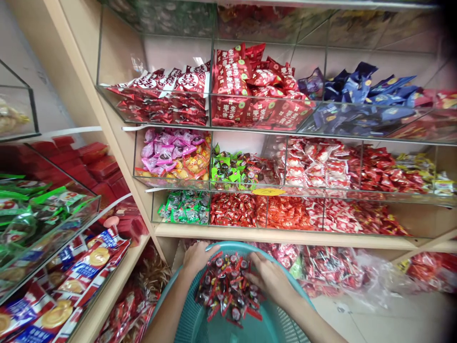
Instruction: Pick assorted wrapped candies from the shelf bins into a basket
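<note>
A round teal plastic basket (193,312) with perforated sides is below the shelves, tilted so that its inside faces me. A heap of small wrapped candies (230,286), dark brown with red ends, lies against its far wall. My left hand (198,257) grips the far-left rim, its thumb along the edge and its other fingers mostly out of sight. Inside the far-right side is my right hand (269,276), fingers apart and bent against the edge of the candy heap. Some of its fingertips are hard to make out.
Clear-fronted bins of wrapped sweets (243,171) fill the wooden shelves (285,232) ahead. A yellow oval label (268,191) is on one bin. Snack packs (96,257) crowd the left shelf. Plastic bags of sweets (332,267) lie on the tiled floor (378,319) at right.
</note>
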`<move>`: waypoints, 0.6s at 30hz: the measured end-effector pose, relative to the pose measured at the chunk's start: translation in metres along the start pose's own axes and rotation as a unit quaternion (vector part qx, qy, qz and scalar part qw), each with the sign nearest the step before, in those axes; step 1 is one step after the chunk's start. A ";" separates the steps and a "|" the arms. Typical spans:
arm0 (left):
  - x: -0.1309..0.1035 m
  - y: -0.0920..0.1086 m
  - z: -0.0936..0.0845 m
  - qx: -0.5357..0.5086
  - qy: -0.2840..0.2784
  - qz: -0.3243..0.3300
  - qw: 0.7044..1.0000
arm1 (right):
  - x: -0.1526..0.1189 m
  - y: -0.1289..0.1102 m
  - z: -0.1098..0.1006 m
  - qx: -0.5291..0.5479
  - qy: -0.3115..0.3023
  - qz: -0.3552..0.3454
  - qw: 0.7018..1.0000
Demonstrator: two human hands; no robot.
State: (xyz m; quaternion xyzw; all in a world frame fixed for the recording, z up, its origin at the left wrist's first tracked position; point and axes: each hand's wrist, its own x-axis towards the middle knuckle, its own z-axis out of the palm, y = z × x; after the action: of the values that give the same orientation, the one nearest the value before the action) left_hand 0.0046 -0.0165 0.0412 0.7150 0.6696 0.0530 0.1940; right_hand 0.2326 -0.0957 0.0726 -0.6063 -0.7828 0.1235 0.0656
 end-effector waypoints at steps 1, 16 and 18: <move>0.000 0.000 0.000 -0.002 0.004 0.005 1.000 | 0.000 -0.003 -0.008 0.013 0.018 -0.008 1.000; -0.003 -0.002 -0.004 0.001 0.003 0.002 1.000 | 0.116 -0.019 -0.246 -0.158 0.124 0.033 0.979; -0.004 -0.002 -0.005 -0.007 0.004 -0.001 1.000 | 0.133 -0.020 -0.248 -0.182 0.010 0.087 0.979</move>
State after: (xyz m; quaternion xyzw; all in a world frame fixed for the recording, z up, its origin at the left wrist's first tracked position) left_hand 0.0007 -0.0193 0.0459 0.7124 0.6710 0.0598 0.1964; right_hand 0.2426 0.0567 0.3102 -0.6750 -0.7358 -0.0217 -0.0492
